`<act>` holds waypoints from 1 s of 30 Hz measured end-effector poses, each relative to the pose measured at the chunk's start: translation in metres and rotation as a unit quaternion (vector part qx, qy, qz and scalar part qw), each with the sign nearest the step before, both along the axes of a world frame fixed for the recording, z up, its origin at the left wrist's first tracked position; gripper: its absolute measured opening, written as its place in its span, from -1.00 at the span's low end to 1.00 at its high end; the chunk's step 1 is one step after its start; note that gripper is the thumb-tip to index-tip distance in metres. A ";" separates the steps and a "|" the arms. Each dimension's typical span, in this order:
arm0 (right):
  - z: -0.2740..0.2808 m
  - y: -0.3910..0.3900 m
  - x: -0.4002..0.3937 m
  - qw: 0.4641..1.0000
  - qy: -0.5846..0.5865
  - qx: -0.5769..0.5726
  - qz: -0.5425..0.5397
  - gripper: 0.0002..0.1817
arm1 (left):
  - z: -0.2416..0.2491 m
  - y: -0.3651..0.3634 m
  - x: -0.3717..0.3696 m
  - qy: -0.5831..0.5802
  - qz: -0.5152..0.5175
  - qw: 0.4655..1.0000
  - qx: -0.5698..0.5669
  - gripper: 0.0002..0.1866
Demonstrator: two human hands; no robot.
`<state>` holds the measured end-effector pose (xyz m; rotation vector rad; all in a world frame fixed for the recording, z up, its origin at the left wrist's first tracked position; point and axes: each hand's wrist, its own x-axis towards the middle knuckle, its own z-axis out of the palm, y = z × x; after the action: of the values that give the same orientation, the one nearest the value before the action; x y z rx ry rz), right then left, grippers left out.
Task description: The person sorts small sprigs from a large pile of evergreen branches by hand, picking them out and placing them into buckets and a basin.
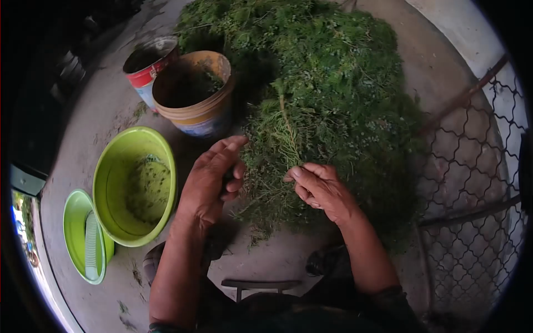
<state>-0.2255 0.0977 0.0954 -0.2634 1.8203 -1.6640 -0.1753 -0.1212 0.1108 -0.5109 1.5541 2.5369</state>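
Note:
My right hand [322, 191] pinches the tip of a yellowish-green leafy sprig [286, 133] between thumb and fingers. The sprig's bare stem points away from me over a large heap of cut green branches [338, 83], which carries small bluish specks. To the left, beside the heap's near edge, my left hand [216, 175] is curled, its index finger reaching toward the heap. Its lower fingers fold toward the palm, where a dark patch shows; what they hold, if anything, cannot be made out. The two hands are apart.
At left stand a yellow-green basin [171, 188] with bits inside and a smaller green basin [69, 227] with a ridged board. Behind are a tan bucket [194, 114] and a red-rimmed bucket [145, 75]. A wire mesh panel [466, 166] leans right; a low stool [261, 284] is below.

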 end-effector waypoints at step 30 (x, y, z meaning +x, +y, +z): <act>-0.014 -0.003 0.033 0.990 0.077 0.027 0.119 -0.69 | -0.011 0.015 -0.003 -0.018 -0.002 1.000 -0.019 -0.66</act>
<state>-0.1929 0.0950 0.0816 -0.5752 1.8613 -1.4611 -0.1787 -0.1062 0.0995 -0.5531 1.5916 2.4856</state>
